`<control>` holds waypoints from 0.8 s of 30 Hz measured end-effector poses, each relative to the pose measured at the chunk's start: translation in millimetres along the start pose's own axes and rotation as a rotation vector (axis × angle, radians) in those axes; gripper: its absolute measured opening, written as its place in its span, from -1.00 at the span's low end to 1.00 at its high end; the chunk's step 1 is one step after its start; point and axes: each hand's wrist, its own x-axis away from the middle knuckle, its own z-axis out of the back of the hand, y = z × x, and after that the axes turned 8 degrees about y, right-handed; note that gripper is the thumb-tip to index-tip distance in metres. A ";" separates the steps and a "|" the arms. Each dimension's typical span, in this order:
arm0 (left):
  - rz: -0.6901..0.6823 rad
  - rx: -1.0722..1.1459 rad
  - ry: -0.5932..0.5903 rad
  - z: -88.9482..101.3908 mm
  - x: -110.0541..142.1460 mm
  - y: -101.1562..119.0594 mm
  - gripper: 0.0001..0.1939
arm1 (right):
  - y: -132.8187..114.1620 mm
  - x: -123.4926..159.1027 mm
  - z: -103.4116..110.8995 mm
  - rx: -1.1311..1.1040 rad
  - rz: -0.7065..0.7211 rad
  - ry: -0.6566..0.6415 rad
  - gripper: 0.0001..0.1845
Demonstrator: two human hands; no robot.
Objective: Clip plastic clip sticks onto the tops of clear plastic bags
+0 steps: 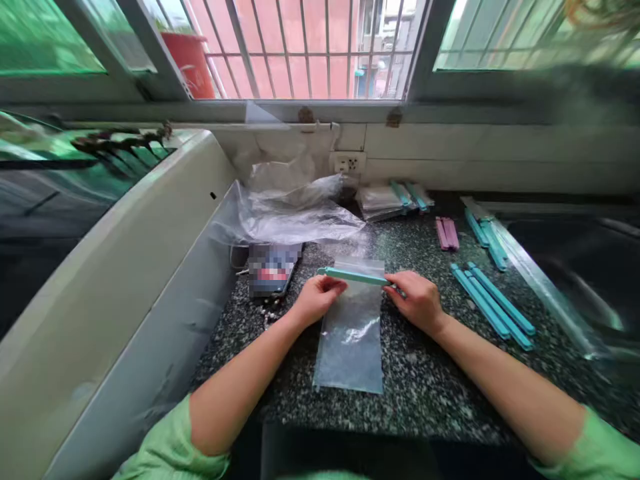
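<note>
A turquoise bag sealing clip [356, 275] lies across the upper part of a clear plastic bag [350, 347], whose top edge sticks out above it. My right hand [415, 300] pinches the clip's right end between thumb and fingers. Near the clip's left end my left hand [317, 298] is closed, its thumb and fingertips at the clip's lower edge and the bag. Below the clip the bag hangs or lies flat over the speckled counter [425, 393]. Whether the clip is fully snapped closed is too small to tell.
Several turquoise clips [493, 307] and pink clips [447, 233] lie to the right, near a sink [575, 267]. Crumpled clear plastic [300, 213], a phone [274, 270] and stacked clear bags [383, 201] are farther back. A white appliance side [150, 267] borders the left.
</note>
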 end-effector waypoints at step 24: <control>-0.165 0.101 0.350 -126.2 -129.0 28.6 -0.68 | 141.6 -64.0 -58.7 0.440 -0.955 0.268 -0.70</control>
